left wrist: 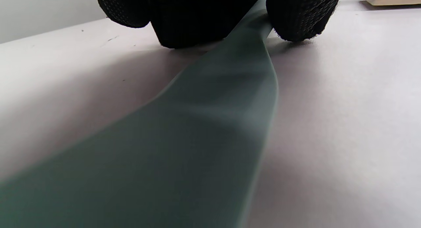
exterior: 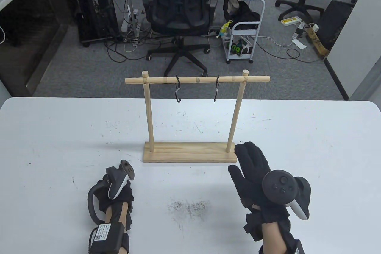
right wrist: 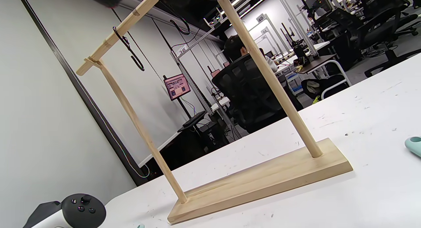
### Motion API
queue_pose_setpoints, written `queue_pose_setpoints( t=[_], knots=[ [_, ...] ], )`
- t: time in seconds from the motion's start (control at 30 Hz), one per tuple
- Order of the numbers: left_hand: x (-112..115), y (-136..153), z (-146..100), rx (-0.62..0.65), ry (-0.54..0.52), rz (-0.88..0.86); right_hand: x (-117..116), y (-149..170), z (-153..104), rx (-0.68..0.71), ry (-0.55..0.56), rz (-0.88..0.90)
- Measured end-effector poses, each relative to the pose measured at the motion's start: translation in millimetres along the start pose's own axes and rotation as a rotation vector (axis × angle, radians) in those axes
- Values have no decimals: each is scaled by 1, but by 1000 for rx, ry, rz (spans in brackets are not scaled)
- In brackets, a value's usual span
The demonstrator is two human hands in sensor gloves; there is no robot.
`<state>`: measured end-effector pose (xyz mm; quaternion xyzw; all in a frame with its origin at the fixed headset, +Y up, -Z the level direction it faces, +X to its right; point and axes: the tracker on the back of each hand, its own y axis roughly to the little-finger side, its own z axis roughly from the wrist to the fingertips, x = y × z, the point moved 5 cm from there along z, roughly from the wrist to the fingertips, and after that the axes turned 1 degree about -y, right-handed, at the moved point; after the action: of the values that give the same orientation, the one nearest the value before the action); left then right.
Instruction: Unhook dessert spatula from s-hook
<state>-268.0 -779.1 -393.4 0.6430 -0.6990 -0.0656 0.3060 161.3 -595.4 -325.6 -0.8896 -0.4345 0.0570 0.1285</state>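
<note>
Left hand (exterior: 114, 194) grips the dull-green spatula (left wrist: 184, 139) (blurred, flat-bladed); right hand (exterior: 256, 173) lies released.

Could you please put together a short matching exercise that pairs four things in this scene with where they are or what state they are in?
Things:
1. S-hooks
2. left hand
3. right hand
4. rack base

States:
A. fingers curled over the green spatula
B. lies flat on the white table
C. hang empty from the crossbar
D. fingers stretched out, holding nothing, by the right end of the rack

Pairs: 1-C, 2-A, 3-D, 4-B
</note>
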Motion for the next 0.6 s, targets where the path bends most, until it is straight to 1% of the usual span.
queue_pose_setpoints(
  t=[0.07, 0.23, 0.37, 0.6],
  knots=[
    [0, -2, -1, -4, -12, 19, 0, 0, 0, -1, -1, -3],
    [-1, -5, -2, -2, -4, 73, 0, 0, 0, 1, 1, -3],
    [0, -12, -2, -1, -24, 136, 0, 1, 0, -1, 1, 1],
    [2, -16, -1, 8, -57, 180, 0, 1, -1, -1, 0, 1]
  ],
)
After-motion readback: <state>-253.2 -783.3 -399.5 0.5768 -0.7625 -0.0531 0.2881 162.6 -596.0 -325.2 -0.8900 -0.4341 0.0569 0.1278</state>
